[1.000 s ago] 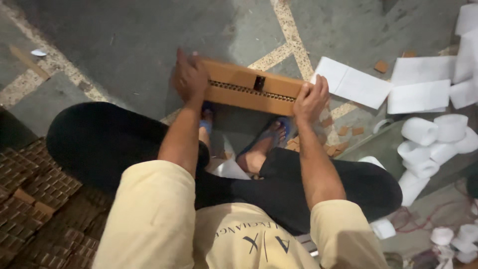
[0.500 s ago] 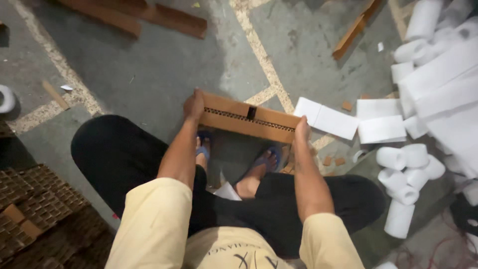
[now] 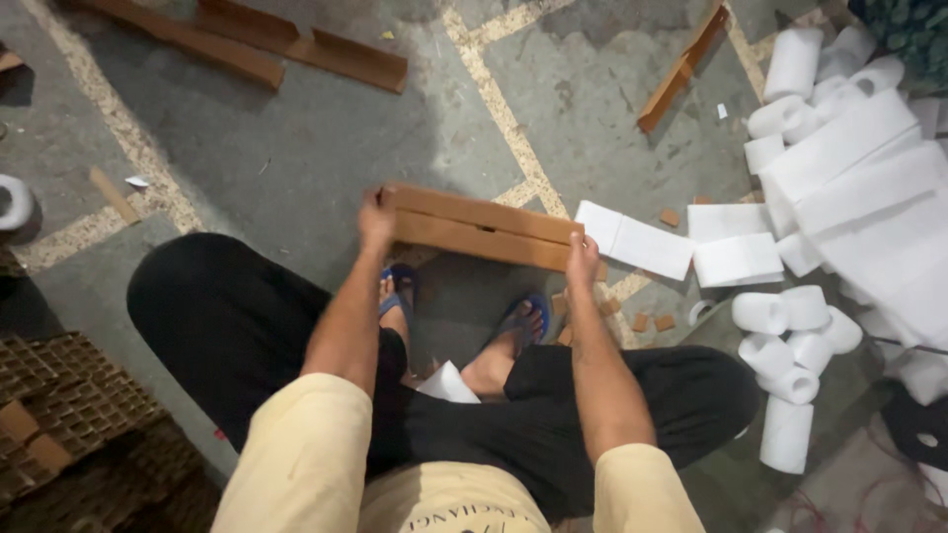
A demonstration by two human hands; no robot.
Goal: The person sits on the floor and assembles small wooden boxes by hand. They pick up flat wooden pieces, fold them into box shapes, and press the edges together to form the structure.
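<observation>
Seated person, left hand (image 3: 376, 219) and right hand (image 3: 582, 263) gripping opposite ends of a folded brown cardboard piece (image 3: 481, 226) above sandalled feet. Concrete floor (image 3: 296, 148): cardboard strips (image 3: 242, 44) top left, white foam rolls (image 3: 795, 331) and white sheets (image 3: 637, 240) right.

A long folded brown cardboard strip (image 3: 484, 227) lies across the middle of the frame, with the left hand (image 3: 376, 219) at its left end and the right hand (image 3: 583, 262) at its right end, above two feet in blue sandals (image 3: 400, 286) on the grey concrete floor (image 3: 296, 158). Flat white foam sheets (image 3: 637, 240) sit just right of the strip, and white foam rolls (image 3: 790, 326) fill the right edge. More long brown cardboard strips (image 3: 257, 49) lie at upper left, one (image 3: 681, 69) at upper centre-right, and a stack of corrugated cardboard pieces (image 3: 59, 395) occupies the lower left.
</observation>
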